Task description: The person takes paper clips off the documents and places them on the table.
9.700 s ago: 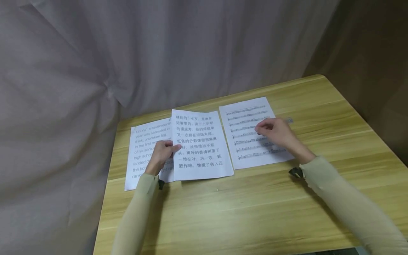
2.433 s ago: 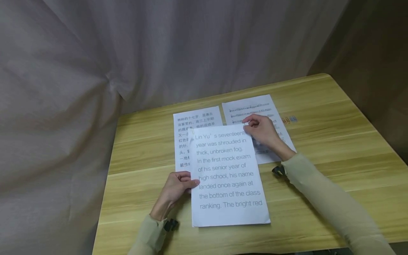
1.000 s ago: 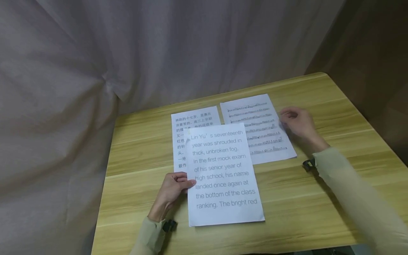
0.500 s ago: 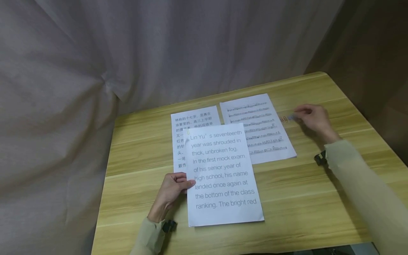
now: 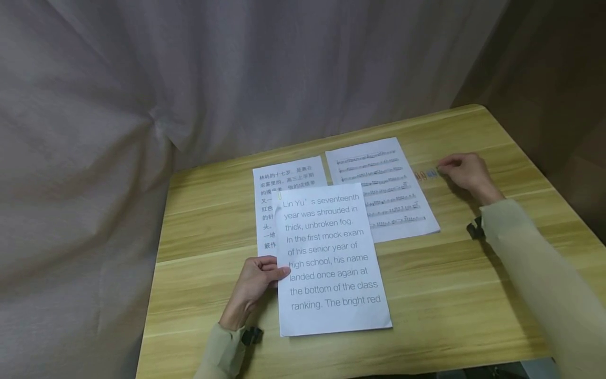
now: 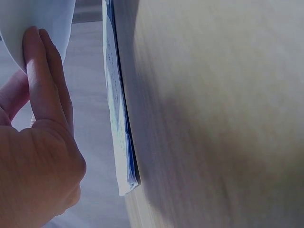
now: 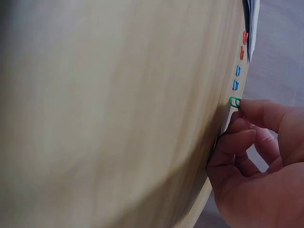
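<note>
My left hand pinches the left edge of a paper stack printed in English, thumb on top. In the left wrist view the fingers of my left hand lie behind the pale sheet. A yellow paper clip sits at that stack's upper left corner. At the right, my right hand pinches a green paper clip at the end of a row of clips. The row also has blue paper clips and red paper clips, all lying on the table.
Sheets with Chinese text lie partly under the English stack. Music sheets lie to their right, beside the clips. Everything rests on a wooden table; a grey curtain hangs behind it.
My right hand has left the English stack's upper right corner and moved right to the clip row. Earlier, my left hand held the Chinese sheets; now it holds the English stack, nearer the front.
</note>
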The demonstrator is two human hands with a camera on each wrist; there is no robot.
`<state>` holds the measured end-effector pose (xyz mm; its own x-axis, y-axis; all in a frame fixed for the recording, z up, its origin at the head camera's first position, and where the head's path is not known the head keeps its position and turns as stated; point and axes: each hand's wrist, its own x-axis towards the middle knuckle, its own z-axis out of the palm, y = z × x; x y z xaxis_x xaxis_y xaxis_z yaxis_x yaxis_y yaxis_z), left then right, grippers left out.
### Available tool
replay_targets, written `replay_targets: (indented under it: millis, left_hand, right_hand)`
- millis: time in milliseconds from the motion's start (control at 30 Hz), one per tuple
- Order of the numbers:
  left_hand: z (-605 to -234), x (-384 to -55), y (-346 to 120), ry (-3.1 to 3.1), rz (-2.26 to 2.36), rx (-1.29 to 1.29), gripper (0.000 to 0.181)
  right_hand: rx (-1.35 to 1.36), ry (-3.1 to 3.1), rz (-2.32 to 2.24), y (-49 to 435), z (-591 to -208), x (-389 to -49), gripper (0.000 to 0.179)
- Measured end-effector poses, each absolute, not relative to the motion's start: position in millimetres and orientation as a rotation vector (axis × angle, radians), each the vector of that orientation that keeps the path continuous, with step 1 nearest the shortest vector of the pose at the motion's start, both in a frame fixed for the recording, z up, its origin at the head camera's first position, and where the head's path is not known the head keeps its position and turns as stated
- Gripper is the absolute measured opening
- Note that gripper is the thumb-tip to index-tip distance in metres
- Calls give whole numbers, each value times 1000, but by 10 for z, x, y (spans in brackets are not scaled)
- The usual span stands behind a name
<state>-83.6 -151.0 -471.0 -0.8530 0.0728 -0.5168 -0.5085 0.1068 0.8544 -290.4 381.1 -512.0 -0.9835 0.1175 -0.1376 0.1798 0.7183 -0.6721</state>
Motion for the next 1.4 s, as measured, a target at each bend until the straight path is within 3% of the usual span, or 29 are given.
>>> replay_targets:
  millis: [900, 1400]
  left_hand:
    - [-4725, -869, -1484, 1957, 1785, -448, 28]
    - [-4715, -864, -1465, 1919, 1799, -411, 28]
  right_hand:
    - [396, 2845, -1193, 3744, -5047, -2919, 42]
    - [196, 2788, -1317, 2992, -4376, -2655, 36]
